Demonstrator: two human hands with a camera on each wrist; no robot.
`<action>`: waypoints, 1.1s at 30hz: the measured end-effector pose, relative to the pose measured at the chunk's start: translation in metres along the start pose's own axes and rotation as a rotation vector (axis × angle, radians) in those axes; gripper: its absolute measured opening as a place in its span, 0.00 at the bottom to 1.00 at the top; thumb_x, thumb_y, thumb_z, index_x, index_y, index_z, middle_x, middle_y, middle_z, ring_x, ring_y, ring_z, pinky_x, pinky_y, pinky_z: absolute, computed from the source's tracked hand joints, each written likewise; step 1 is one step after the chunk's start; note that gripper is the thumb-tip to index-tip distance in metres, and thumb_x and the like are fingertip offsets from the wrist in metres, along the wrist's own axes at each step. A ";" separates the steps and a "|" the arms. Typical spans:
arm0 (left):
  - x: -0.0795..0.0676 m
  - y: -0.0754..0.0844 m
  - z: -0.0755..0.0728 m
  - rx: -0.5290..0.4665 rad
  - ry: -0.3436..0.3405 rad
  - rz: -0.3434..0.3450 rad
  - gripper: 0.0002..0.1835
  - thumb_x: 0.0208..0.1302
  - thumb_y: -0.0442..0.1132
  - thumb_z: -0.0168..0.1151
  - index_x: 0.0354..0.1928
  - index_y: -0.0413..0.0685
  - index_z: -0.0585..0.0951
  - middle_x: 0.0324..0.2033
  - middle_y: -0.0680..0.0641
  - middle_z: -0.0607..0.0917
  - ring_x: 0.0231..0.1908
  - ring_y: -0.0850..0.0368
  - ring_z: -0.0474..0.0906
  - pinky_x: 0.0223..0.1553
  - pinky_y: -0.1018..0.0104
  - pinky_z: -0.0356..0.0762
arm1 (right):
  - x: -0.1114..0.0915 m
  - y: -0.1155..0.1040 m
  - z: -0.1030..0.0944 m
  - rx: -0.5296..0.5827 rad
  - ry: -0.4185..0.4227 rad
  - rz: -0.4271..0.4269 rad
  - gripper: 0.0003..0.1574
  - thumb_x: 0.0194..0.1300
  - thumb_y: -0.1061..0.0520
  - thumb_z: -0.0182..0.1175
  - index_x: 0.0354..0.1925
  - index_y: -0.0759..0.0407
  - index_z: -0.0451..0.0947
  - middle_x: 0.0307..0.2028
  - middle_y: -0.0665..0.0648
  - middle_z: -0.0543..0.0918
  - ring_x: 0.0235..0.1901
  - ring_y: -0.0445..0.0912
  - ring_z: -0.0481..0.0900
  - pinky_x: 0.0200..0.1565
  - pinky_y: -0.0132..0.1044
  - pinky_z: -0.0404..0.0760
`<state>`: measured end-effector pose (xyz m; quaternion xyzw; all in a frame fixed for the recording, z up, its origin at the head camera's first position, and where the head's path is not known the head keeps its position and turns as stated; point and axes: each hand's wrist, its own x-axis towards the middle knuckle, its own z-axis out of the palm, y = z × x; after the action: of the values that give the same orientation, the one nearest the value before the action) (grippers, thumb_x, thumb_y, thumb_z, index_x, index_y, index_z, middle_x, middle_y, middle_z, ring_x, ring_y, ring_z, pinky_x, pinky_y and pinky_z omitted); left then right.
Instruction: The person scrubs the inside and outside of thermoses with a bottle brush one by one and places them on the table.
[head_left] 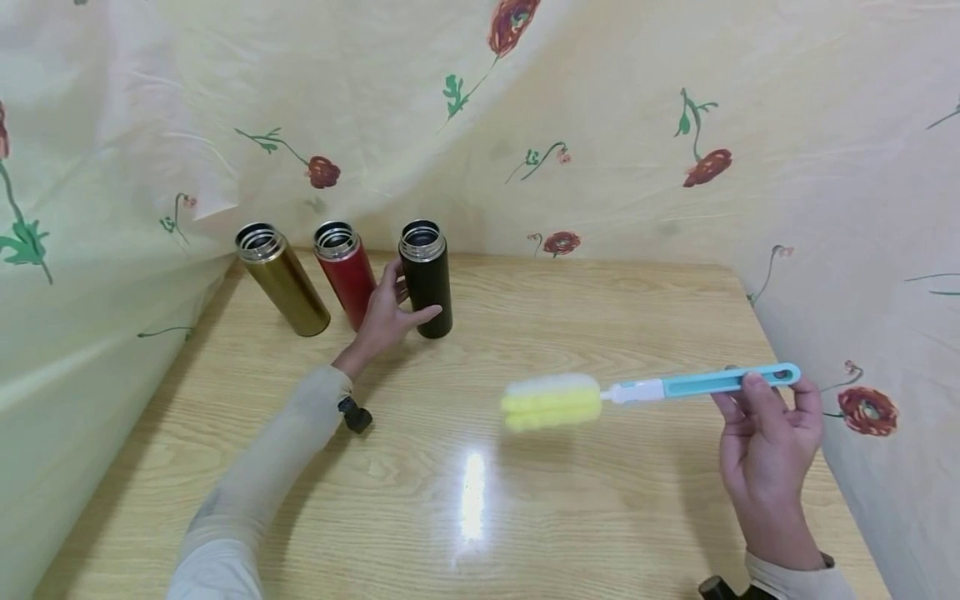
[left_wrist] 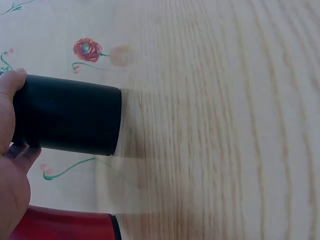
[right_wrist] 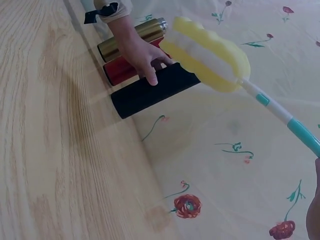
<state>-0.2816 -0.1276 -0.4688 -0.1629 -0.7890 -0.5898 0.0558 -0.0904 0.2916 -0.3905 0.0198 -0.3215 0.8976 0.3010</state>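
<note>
My left hand [head_left: 386, 317] is at a black open-topped thermos bottle [head_left: 427, 287], which stands upright on the table. Its thumb lies across the near side, and the fingers reach round the other side, partly hidden. In the left wrist view the thumb and fingers hold the black bottle [left_wrist: 67, 115] from opposite sides. With my right hand [head_left: 772, 450] I pinch the blue handle end of a bottle brush [head_left: 697, 383]. The brush's yellow and white sponge head [head_left: 552, 402] points left, above the table. The right wrist view shows the sponge head [right_wrist: 210, 55] close up.
Left of the black bottle stand a red thermos bottle [head_left: 348, 279] and a gold one [head_left: 288, 287], both uncapped. A flower-printed cloth [head_left: 600, 108] hangs behind and at the sides of the wooden table [head_left: 420, 483]. Light glares on the tabletop near the front.
</note>
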 end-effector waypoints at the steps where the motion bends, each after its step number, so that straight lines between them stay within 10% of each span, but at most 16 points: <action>1: -0.001 0.001 0.000 -0.004 -0.001 0.002 0.48 0.56 0.37 0.79 0.74 0.47 0.60 0.69 0.41 0.71 0.67 0.41 0.72 0.68 0.46 0.70 | 0.001 0.000 0.000 -0.012 -0.001 -0.008 0.13 0.68 0.80 0.51 0.49 0.75 0.67 0.34 0.72 0.85 0.35 0.58 0.90 0.38 0.44 0.86; 33: -0.057 0.069 -0.019 0.116 -0.160 0.185 0.48 0.46 0.36 0.84 0.71 0.47 0.72 0.63 0.44 0.80 0.56 0.45 0.80 0.53 0.44 0.83 | 0.079 -0.054 0.084 -0.035 -0.056 -0.084 0.23 0.67 0.81 0.50 0.57 0.69 0.64 0.33 0.70 0.79 0.29 0.60 0.88 0.38 0.49 0.86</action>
<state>-0.2080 -0.1387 -0.4163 -0.2780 -0.8054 -0.5205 0.0560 -0.1382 0.3170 -0.2752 0.0529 -0.3445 0.8775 0.3294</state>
